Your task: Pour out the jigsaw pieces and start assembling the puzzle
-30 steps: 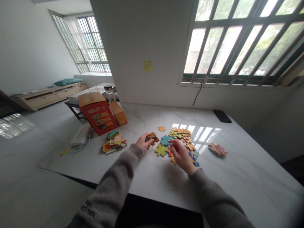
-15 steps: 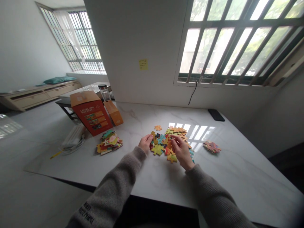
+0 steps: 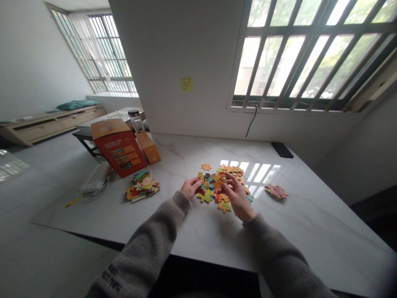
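**A:** Hands?

**B:** Left hand (image 3: 190, 187): fingers curled, tips at the left side of the puzzle pieces (image 3: 207, 194). Grip on any piece: cannot tell. Right hand (image 3: 237, 196): thumb and fingers close together over the pile, contents of the pinch hidden.

**A:** Pieces where?

**B:** Mid-surface of the white marble table (image 3: 297, 231), well in from the near edge. Loose pile under both hands, one stray piece (image 3: 206, 167) just past the far side.

**A:** Rest?

**B:** Small stack (image 3: 142, 186) left of the pile, just in front of a red box (image 3: 119, 149). Flat stack (image 3: 276, 191) to the right, well apart. Phone (image 3: 282, 150) at the far edge. Glass bottle (image 3: 135, 121) behind the box.
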{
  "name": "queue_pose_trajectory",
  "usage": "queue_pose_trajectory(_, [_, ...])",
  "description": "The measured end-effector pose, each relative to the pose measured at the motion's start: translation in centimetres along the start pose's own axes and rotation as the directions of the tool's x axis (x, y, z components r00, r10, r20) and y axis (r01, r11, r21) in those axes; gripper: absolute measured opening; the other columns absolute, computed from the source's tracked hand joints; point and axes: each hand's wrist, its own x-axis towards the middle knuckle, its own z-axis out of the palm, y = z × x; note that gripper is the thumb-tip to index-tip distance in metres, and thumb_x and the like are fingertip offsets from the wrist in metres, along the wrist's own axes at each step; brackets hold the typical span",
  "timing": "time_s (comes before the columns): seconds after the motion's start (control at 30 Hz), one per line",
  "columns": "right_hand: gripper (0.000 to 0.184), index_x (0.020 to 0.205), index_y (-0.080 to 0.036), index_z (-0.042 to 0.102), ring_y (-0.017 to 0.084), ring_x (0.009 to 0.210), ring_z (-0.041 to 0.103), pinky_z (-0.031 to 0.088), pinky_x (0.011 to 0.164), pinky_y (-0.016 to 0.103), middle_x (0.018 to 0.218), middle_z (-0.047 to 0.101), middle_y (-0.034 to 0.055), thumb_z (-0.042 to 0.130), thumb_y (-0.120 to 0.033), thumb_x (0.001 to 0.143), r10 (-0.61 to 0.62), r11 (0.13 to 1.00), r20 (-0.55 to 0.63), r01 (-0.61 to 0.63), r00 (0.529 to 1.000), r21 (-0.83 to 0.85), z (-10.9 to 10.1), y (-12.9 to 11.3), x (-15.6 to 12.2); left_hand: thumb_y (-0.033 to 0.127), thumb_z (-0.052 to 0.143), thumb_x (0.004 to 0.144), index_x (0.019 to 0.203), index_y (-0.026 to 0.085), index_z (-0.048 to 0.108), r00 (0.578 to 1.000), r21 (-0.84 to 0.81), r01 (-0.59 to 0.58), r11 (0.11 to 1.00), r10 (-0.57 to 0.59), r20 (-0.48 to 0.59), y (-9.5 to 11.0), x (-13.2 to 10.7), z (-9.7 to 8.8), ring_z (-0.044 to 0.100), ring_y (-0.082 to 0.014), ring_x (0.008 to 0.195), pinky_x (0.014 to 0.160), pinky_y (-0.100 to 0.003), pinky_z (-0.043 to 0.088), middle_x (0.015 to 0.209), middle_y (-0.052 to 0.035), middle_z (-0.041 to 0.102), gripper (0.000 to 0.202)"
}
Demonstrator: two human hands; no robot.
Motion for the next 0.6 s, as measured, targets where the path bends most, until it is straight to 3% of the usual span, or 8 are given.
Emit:
queue_pose_trajectory(0.17, [0.051,0.129,-0.029,0.056,0.015,0.076,0.068,0.058,0.082,0.041,0.091,0.054,-0.0012,0.068,-0.041,0.081,-0.001,0.999,0.0,0.001,1.0,0.05,0.06,0.05,0.01,0.037,0.083,0.062,0.098,0.01,0.058,0.999,0.024,-0.038,0.999,0.038,0.004,-0.01,-0.12,-0.12,0.063,-0.0128,0.055,0.058,-0.029,0.055,0.076,-0.0027,0.067,0.051])
queue_pose_trajectory(0.37, [0.048,0.123,-0.028,0.058,0.019,0.078,0.071,0.058,0.084,0.044,0.088,0.058,-0.0018,0.071,-0.039,0.079,0.029,0.984,-0.112,-0.009,0.993,0.176,-0.75,0.77,0.7,0.031,0.078,0.067,0.127,0.012,0.042,0.999,0.058,-0.041,0.997,0.04,0.029,-0.1,-0.03,-0.34,0.068,-0.0173,0.059,0.058,-0.03,0.055,0.077,-0.0034,0.069,0.072])
queue_pose_trajectory(0.6, [0.049,0.123,-0.026,0.057,0.018,0.077,0.072,0.058,0.083,0.042,0.082,0.058,-0.004,0.072,-0.036,0.077,0.038,0.98,-0.124,-0.013,0.992,0.201,-0.52,0.13,0.51,0.023,0.072,0.07,0.134,0.012,0.036,0.997,0.008,-0.013,1.0,0.012,0.076,-0.28,0.05,-0.53,0.071,-0.0202,0.066,0.062,-0.032,0.057,0.084,-0.0066,0.071,0.075])
